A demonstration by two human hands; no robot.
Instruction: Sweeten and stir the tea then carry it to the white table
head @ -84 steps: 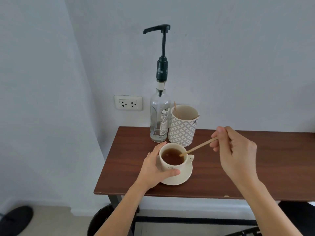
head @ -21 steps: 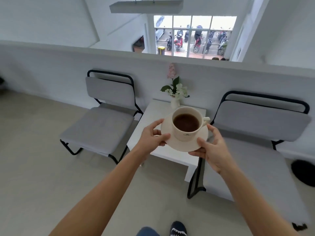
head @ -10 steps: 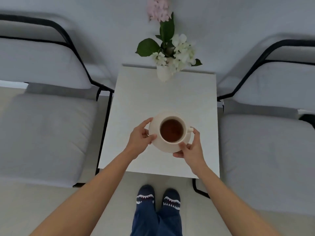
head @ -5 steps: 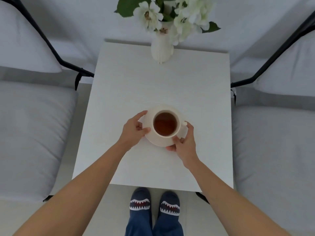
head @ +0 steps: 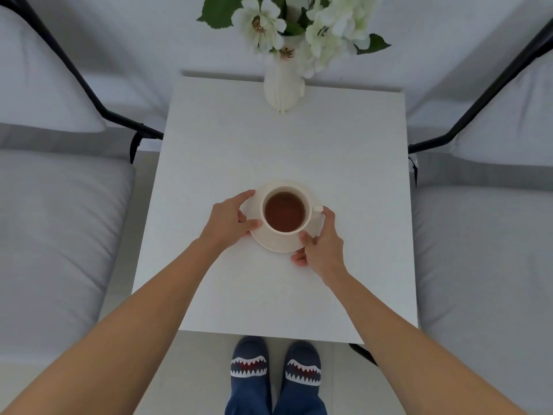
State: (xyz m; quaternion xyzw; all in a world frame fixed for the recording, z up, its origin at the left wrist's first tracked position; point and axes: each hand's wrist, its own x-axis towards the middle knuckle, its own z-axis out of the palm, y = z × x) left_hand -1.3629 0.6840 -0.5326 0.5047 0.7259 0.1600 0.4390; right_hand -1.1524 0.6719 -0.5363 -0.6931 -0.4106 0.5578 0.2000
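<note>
Teacup on saucer, hands gripping rim, bouquet cropped

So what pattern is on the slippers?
Navy slippers with shark-teeth mouths, head view.

A cream teacup full of brown tea stands upright on its matching saucer, handle pointing right, on the white counter, well apart from the vase
</note>
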